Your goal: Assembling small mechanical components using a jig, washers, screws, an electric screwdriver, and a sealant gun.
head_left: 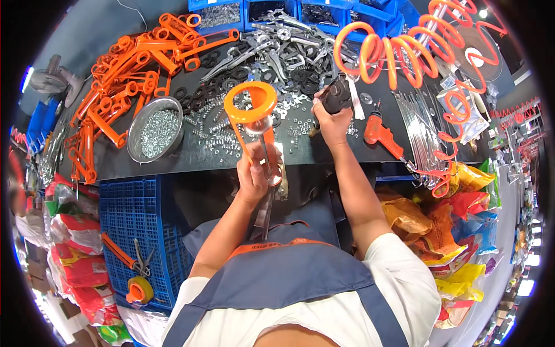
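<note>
L hand (252, 173) clamped on a part-built shear: orange loop handle (252, 103) up top, metal shank/blade running down thru the fist to below the counter edge, over the lap. It's held upright, near edge of counter (191, 159), centre of view. R hand (332, 118) closed round a dark pneumatic driver (335, 95), tip just right of the orange loop, not touching it afaict. Hands apart, each gripping its own item.

Progress, my read: this unit is mid-assy. One handle + blade are together; can't see a 2nd orange handle on it, and can't tell if the pivot fastener is in (hidden by fingers). Big stock of loose parts left, so batch is far from done: orange handles pile (136, 63) far left, bare metal blades heap (283, 43) far centre, black washers (199, 95) between them, loose screws/nuts scattered near the hands.

Around: steel bowl of screws (155, 128) left of L hand; blue bins (289, 8) along far edge; coiled orange air hose (416, 52) far right, feeding down past a 2nd orange air tool (381, 134) lying right of R hand; bundle of metal rods (419, 130) further right. Blue crate (136, 228) on the floor near left w/ a tape roll and a finished-looking shear on top. Bags piled both sides.

In the way: hose coil hangs close to R arm, could snag; scattered hardware litters the spot right under the work.
</note>
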`<state>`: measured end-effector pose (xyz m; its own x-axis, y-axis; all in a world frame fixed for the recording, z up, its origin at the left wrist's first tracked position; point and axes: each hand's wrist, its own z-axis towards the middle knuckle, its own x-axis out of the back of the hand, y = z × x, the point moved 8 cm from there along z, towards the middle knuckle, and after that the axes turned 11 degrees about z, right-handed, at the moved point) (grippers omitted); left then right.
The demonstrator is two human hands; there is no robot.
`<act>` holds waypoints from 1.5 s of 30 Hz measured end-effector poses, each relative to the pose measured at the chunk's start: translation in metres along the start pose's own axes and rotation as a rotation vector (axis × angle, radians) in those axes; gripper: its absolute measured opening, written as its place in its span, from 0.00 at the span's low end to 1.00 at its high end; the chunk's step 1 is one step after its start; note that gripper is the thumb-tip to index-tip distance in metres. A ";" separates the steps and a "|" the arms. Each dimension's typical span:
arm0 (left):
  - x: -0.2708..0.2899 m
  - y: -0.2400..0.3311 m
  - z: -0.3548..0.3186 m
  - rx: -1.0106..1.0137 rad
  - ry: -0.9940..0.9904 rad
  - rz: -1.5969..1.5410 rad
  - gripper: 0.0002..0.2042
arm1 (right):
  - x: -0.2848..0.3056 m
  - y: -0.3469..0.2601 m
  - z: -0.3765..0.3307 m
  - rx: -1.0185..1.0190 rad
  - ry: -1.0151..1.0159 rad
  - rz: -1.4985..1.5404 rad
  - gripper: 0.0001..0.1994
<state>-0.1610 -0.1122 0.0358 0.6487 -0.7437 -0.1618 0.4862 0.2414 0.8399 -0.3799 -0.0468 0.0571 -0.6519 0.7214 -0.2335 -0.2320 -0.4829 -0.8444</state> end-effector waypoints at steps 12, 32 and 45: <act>0.004 -0.009 0.004 0.080 -0.035 0.092 0.28 | -0.010 0.002 -0.004 0.113 -0.161 -0.247 0.03; 0.007 -0.015 0.002 0.139 0.100 0.210 0.14 | -0.191 -0.204 0.035 0.130 -0.472 0.253 0.12; 0.007 -0.005 0.004 0.036 0.158 0.343 0.11 | -0.207 -0.204 0.021 0.123 -0.553 0.092 0.06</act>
<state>-0.1611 -0.1206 0.0328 0.8540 -0.5172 0.0562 0.2059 0.4352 0.8765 -0.2130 -0.1077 0.2881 -0.9463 0.3230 0.0115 -0.2172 -0.6092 -0.7627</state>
